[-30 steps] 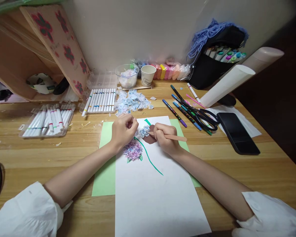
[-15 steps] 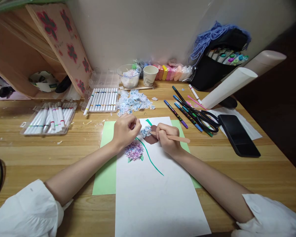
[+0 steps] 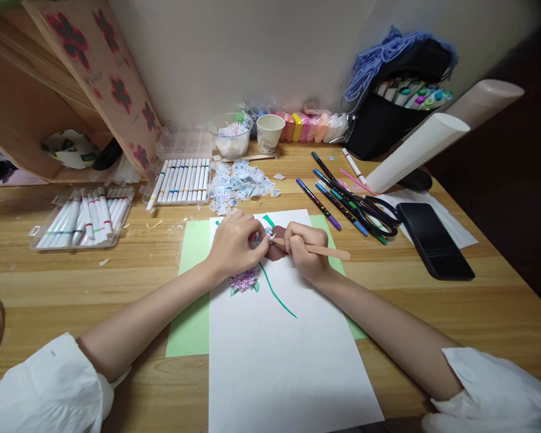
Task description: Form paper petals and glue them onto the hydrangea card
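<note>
My right hand (image 3: 307, 249) grips a wooden craft stick (image 3: 336, 252), whose tip points left over a brown round patch (image 3: 277, 251) on a white sheet of paper (image 3: 288, 373). My left hand (image 3: 235, 245) is closed in a pinch at the stick's tip, on what looks like a small pale paper scrap (image 3: 272, 237). Blue-white scraps beneath are mostly covered by that hand. Below it on the sheet is a purple flower of paper bits (image 3: 244, 281), partly hidden, and a curved green line (image 3: 275, 294). Green paper (image 3: 187, 325) lies underneath.
Behind the sheet lie torn blue-white paper pieces (image 3: 241, 185), with a plastic bowl (image 3: 229, 144) and a paper cup (image 3: 270, 133) beyond. Marker boxes (image 3: 83, 219) stand left. Pens, scissors (image 3: 379, 210) and a phone (image 3: 434, 240) lie right, near a white tube (image 3: 417, 153).
My left hand has moved right and slightly down, toward the stick's tip, covering much of the blue-white scraps and part of the purple flower. My right hand keeps its grip on the stick.
</note>
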